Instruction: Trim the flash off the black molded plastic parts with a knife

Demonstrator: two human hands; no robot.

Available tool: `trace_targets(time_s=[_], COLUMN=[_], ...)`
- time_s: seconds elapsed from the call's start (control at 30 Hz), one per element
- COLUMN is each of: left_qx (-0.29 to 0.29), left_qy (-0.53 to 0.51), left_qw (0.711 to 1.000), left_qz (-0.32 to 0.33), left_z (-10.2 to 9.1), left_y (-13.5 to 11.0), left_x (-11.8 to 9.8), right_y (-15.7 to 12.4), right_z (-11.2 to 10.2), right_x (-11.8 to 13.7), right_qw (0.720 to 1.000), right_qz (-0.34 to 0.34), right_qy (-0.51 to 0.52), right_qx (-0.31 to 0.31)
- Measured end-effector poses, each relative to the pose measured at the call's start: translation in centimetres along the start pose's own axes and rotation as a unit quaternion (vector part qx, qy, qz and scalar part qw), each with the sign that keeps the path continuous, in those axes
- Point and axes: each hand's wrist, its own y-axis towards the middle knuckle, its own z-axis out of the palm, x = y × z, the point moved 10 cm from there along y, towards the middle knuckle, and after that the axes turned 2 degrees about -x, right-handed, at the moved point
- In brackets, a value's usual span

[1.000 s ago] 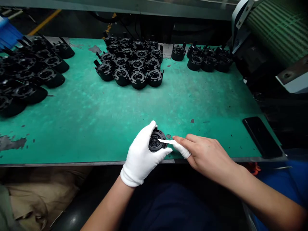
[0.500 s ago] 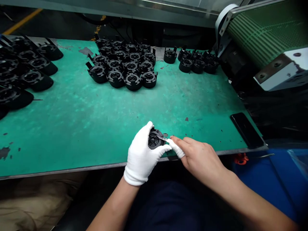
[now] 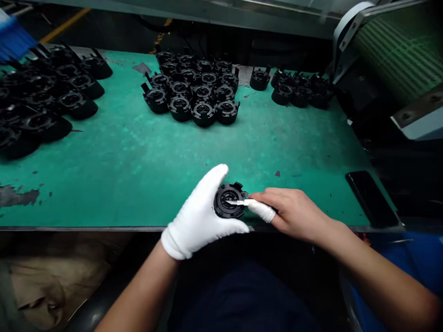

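My left hand, in a white glove, cradles a round black plastic part in the crook between its thumb and fingers. Concentric rings and small tabs show on the part's upturned face. My right hand is bare except for a white cover on the thumb. Pinched in it is a small craft knife, whose pointed silver blade lies over the middle of the part. The fingers hide most of the knife's handle.
Several black round housings stand grouped at the back middle, back right and left of the green table. A black phone lies near the right edge. A green conveyor belt rises at the upper right.
The black part has turned in my left hand, and that hand's thumb and fingers are spread wider. The knife blade has moved from the part's rim to over its centre. The view has shifted left.
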Motion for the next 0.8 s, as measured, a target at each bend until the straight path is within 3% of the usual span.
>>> trace_targets(time_s=[0.1, 0.17, 0.33, 0.5, 0.63, 0.8], left_qx=[-0.057, -0.076, -0.084, -0.083, -0.082, -0.084], left_qy=[-0.025, -0.030, -0.023, -0.030, -0.028, -0.028], left_qw=[0.995, 0.992, 0.992, 0.992, 0.992, 0.992], left_qz=[-0.077, -0.092, -0.086, -0.086, -0.097, -0.086], left_z=[1.4, 2.1, 2.1, 2.2, 2.4, 2.3], left_y=[-1.2, -1.4, -1.0, -1.2, -1.4, -1.3], left_x=[0.7, 0.8, 1.0, 1.1, 1.2, 1.2], right_y=[0.3, 0.6, 1.2, 0.6, 0.6, 1.6], right_z=[0.7, 0.7, -0.3, -0.4, -0.8, -1.7], right_x=[-0.1, -0.5, -1.8, -0.2, 0.7, -0.1], right_qw=[1.000, 0.999, 0.994, 0.997, 0.990, 0.977], right_qz=[-0.010, -0.002, 0.047, 0.016, 0.010, 0.039], right_qy=[-0.010, -0.031, -0.095, -0.064, -0.132, -0.206], right_qx=[0.011, 0.009, -0.009, 0.026, 0.045, 0.037])
